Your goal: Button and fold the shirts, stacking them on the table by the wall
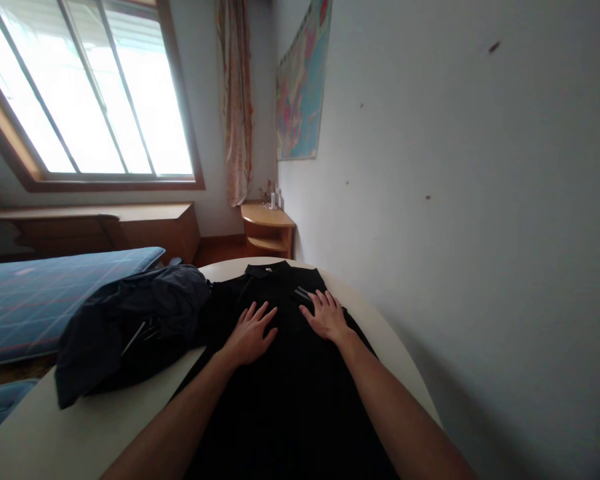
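Note:
A black collared shirt (290,387) lies spread out on a pale round table (145,413), its collar at the far edge. My left hand (250,333) rests on the left part of the shirt's chest, fingers apart. On the right, my right hand (325,315) lies flat with spread fingers beside the grey stripes on the chest. Neither hand grips anything. A heap of dark clothing (145,320) sits to the left, touching the shirt's left sleeve.
A bed with a blue checked cover (55,293) stands left of the table. The white wall (455,220) runs close along the right. Beyond are a small wooden corner shelf (267,215), a long wooden desk (155,213) and a curtain (237,113).

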Tool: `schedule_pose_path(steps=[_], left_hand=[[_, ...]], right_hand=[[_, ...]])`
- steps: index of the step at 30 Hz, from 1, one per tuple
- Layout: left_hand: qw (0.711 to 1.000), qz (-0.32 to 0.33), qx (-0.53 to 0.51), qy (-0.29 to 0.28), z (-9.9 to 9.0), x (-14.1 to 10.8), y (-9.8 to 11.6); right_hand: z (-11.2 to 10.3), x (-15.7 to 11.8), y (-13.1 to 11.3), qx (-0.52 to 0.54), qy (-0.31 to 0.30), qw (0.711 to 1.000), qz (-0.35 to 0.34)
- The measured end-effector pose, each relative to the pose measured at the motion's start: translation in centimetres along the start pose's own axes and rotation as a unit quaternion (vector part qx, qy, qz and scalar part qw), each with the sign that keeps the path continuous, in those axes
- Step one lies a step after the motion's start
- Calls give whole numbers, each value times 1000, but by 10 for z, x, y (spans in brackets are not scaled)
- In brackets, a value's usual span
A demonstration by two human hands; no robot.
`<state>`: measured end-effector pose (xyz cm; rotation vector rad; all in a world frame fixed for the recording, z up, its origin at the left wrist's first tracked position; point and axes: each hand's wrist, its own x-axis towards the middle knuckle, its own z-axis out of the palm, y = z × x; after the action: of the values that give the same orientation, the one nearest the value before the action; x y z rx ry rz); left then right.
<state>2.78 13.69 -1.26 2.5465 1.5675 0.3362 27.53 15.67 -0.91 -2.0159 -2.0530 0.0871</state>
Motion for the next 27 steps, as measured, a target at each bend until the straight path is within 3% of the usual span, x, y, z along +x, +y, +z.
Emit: schedule_pose_path(steps=[4, 8, 12, 17, 19, 22, 27], left_hand=[[1000, -1, -1, -7, -4, -1, 3], [1000, 1, -5, -7, -5, -2, 4], [1000, 7, 8, -15, -7, -3, 3], [998, -12, 50, -47, -16, 0, 16], [998, -14, 56, -30, -17, 0, 29], [1000, 21, 22, 3, -11, -4, 46], [999, 37, -5, -14, 3, -9, 53]], right_hand=[[-4, -1, 8, 19, -36, 999, -11], [-18, -6, 24, 39, 28, 999, 22], [-30, -15, 45, -12, 80, 992, 96], [-36, -21, 63, -30, 41, 985, 168], [-37, -21, 67, -21, 31, 985, 167], [-36, -21, 68, -11, 26, 988, 155], [-36, -19, 65, -6, 23, 988, 155]])
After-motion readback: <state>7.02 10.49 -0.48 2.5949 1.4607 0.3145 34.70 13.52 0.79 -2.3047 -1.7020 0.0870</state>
